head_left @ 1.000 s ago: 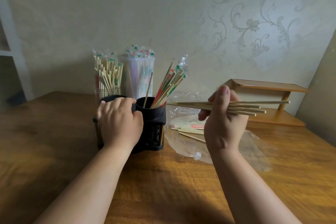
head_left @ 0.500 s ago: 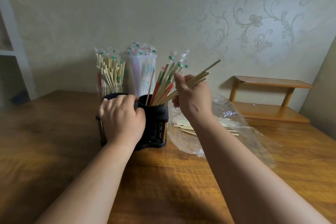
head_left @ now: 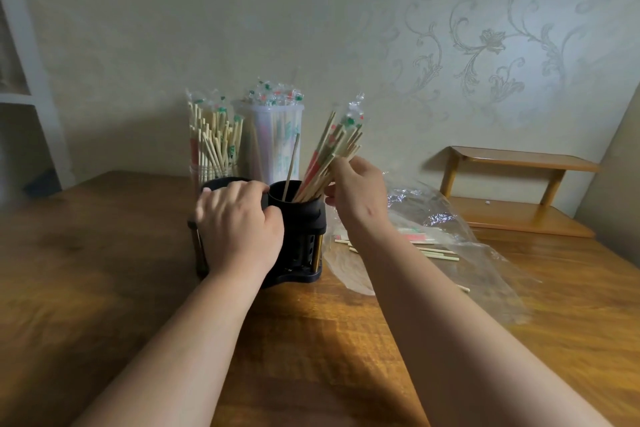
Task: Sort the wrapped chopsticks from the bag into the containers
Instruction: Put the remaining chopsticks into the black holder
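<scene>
Fingers point(head_left: 341, 166) of our right hand point(head_left: 360, 194) were curled round a bundle of wrapped chopsticks point(head_left: 332, 152), pinching it just above the rim of the black holder point(head_left: 301, 218). The bundle stood in the holder's right cup and leaned to the right. One bare stick point(head_left: 291, 166) stood apart from it in the same cup, nearly upright. Our left hand point(head_left: 239, 222) gripped the holder's left cup, fingers bent over its rim and hiding whatever was inside.

We counted three containers. The holder had two cups. Just behind it stood a clear jar point(head_left: 214, 142) packed with chopsticks and, beside that, a tall translucent tub point(head_left: 273, 135), also full. How many sticks each held we could not tell.

One clear plastic bag point(head_left: 450, 229) lay flat to the right of the holder, with a few chopsticks point(head_left: 433, 251) in it. Farther right of the holder stood one low wooden shelf point(head_left: 519, 191).
</scene>
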A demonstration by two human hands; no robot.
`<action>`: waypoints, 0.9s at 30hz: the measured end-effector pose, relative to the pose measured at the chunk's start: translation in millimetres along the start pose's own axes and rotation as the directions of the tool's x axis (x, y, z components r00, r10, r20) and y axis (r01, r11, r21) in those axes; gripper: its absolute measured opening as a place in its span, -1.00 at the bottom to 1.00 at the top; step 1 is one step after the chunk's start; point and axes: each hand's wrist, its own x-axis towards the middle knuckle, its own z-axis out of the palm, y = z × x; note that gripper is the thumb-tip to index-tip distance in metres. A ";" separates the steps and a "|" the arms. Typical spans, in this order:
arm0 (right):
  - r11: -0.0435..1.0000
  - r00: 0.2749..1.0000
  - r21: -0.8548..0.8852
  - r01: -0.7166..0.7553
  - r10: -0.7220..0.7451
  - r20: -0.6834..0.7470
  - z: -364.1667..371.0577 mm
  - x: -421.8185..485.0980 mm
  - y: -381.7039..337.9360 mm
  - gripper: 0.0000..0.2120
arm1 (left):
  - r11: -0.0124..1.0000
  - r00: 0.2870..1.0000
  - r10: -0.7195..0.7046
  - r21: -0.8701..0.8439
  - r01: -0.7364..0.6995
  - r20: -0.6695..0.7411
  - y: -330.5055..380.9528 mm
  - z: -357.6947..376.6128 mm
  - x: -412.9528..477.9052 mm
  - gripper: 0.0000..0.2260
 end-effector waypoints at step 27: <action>0.928 0.938 -0.340 0.151 -0.026 0.346 -97.3 -39.1 -1.4 -0.84 | 1.000 1.000 0.020 0.014 -0.020 0.003 -0.7 -1.0 -1.7 -0.70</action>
